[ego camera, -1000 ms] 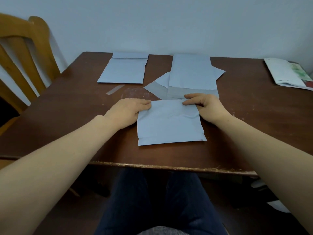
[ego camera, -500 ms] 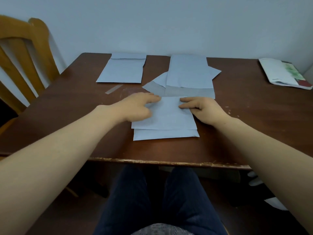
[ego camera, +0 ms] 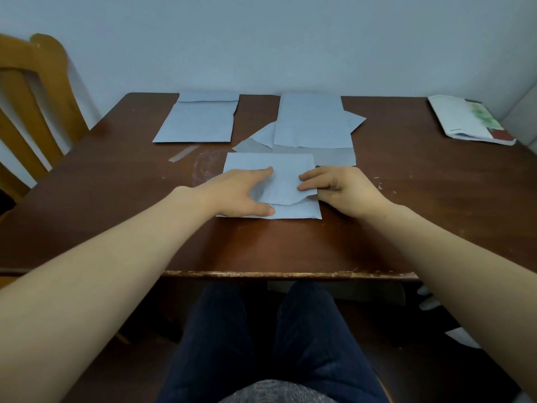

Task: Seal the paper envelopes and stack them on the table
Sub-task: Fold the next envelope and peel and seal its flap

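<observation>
Our left hand (ego camera: 247,193) lay flat, released, on the light, floppy envelope (ego camera: 279,181); our right hand (ego camera: 340,189) pinched its three-o'clock edge.

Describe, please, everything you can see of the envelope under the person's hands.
The envelope is pale blue-grey paper, rectangular, lying flat near the brown table's front middle. A folded layer covers most of it, leaving a strip along the near edge. The left hand presses flat on it; the right hand pinches its right edge.
</observation>
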Available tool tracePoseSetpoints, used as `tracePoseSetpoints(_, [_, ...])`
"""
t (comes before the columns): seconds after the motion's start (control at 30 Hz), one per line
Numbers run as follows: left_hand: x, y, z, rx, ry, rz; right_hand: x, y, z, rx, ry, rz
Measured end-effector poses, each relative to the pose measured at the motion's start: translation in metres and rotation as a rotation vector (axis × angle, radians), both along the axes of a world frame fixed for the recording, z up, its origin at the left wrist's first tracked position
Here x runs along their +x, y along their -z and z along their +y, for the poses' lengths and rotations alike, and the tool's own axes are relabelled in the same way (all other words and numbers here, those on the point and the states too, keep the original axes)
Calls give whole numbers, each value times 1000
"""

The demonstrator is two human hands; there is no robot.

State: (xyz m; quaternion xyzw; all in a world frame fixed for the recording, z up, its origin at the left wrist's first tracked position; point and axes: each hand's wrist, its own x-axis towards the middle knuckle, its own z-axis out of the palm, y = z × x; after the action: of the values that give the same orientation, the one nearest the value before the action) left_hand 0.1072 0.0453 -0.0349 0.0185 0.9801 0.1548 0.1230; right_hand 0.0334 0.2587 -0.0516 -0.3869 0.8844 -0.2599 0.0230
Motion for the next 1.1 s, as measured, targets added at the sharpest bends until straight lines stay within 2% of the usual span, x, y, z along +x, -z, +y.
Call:
tracePoseSetpoints(0.37, [8, -2, 8, -128, 3, 70, 12, 3, 4, -87, 3, -20])
tracePoseSetpoints(0.6, [12, -1, 9, -108, 70, 86, 11, 2, 5, -112, 33, -108])
tracePoseSetpoints(0.83, [11, 0, 7, -181, 160, 69, 11, -14, 0, 27, 36, -117])
tracePoseSetpoints(1.0, [11, 0, 9, -257, 236, 51, 11, -35, -30, -35, 162, -12])
tracePoseSetpoints(1.1, [12, 4, 7, -287, 247, 48, 8, -27, -59, 70, 93, -21])
